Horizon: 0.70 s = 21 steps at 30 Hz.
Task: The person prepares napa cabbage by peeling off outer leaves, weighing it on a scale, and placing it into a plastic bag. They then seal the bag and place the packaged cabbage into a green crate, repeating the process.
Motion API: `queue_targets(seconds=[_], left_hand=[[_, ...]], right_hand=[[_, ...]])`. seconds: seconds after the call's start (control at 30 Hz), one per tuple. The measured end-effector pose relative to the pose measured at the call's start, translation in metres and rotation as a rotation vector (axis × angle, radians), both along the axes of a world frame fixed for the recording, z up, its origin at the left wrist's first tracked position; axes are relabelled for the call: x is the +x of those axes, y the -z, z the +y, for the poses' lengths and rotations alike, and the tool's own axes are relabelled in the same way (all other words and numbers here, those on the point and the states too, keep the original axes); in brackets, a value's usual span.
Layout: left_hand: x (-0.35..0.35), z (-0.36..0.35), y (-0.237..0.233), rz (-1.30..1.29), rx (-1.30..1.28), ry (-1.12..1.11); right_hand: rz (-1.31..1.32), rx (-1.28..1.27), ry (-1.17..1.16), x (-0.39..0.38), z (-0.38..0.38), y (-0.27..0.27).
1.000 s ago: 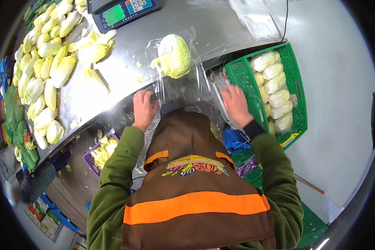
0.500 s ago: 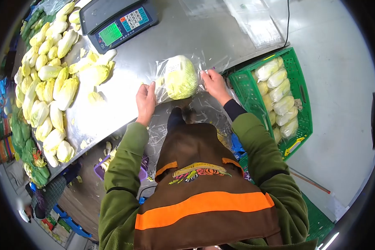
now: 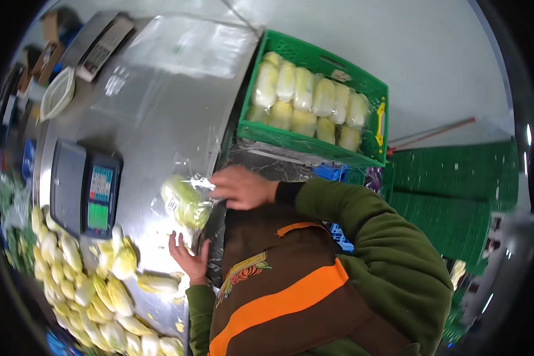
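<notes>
A pale green cabbage [image 3: 187, 203] in a clear plastic bag with a white label lies near the edge of the metal table. My right hand [image 3: 242, 187], slightly blurred, is at the bag's upper right end, its fingers pressed together on the gathered plastic [image 3: 203, 183]. Just below the cabbage is my left hand [image 3: 190, 258], its thumb and fingers spread, with nothing held in it.
Left of the cabbage stands a scale [image 3: 86, 188] with a green display. Loose yellow-white cabbages [image 3: 83, 291] are heaped at the lower left. A green crate [image 3: 323, 53] of wrapped cabbages stands beyond the table edge. Plastic sheets [image 3: 190, 44] and a white basket [image 3: 58, 95] lie farther back.
The view has turned toward the crate. My left hand has let go of the bag and its fingers have spread. My right hand has come over the bag's end.
</notes>
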<state>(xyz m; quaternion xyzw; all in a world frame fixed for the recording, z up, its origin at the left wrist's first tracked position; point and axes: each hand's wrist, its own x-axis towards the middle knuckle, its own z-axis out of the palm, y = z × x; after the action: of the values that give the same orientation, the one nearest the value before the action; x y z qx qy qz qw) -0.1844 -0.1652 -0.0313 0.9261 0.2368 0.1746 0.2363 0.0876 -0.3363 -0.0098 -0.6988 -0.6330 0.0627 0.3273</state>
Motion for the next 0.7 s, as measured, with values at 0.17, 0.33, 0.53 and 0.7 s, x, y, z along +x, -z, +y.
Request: queue_targets(seconds=[0.17, 0.33, 0.53, 0.7], left_hand=[[0.029, 0.035, 0.035, 0.048, -0.29, 0.036], [0.081, 0.106, -0.026, -0.035, -0.438, -0.017], [0.217, 0.104, -0.143, 0.053, -1.084, 0.13], [0.328, -0.004, -0.133, 0.245, -1.437, 0.198]], right_hand=[[-0.116, 0.052, -0.125, -0.003, 0.061, 0.039], [0.427, -0.15, 0.111, 0.029, 0.117, -0.001], [0.817, 0.127, 0.304, 0.083, 0.031, -0.07], [1.251, 0.298, 0.517, 0.074, -0.075, -0.069]])
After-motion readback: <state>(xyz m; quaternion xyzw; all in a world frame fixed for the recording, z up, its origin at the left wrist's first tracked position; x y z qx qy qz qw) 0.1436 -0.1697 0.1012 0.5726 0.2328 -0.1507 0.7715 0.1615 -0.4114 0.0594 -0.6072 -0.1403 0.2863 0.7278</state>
